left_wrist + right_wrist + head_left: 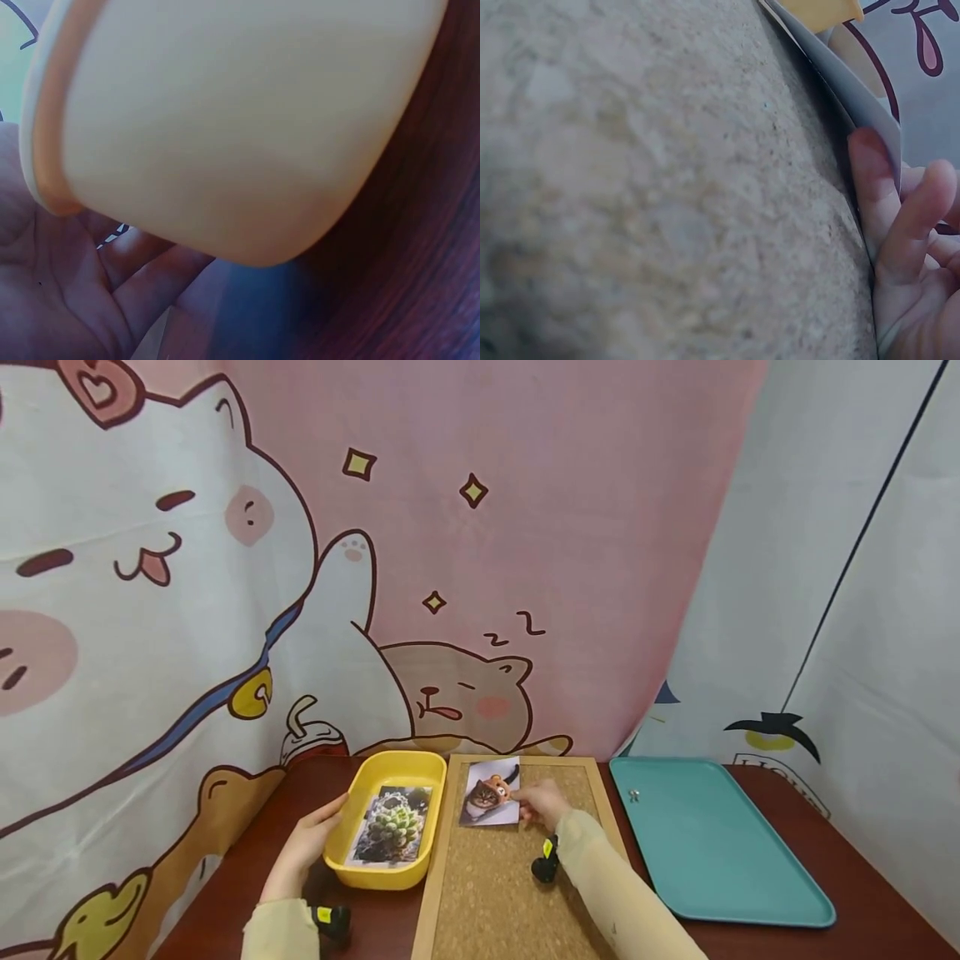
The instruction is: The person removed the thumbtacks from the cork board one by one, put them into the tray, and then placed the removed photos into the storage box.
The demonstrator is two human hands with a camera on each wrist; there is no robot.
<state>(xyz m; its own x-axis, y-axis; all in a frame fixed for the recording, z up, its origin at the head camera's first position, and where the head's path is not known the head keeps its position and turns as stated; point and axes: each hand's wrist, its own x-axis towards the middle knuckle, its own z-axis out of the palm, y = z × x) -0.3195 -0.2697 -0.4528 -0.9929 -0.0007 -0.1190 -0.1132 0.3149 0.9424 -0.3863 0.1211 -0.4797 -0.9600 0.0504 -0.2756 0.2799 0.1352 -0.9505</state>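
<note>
A photo of a cat in a bear hood lies over the upper part of the cork board. My right hand pinches its right edge; in the right wrist view a fingertip is beneath the lifted photo, close over the cork. My left hand rests at the left side of a yellow plastic tub, its fingers fairly straight against the outer wall, as the left wrist view of the tub also shows. Inside the tub is a succulent photo.
To the right of the board lies a teal tray, with a few small metallic pieces near its upper left corner. The dark red-brown table meets a cartoon-print cloth at the back.
</note>
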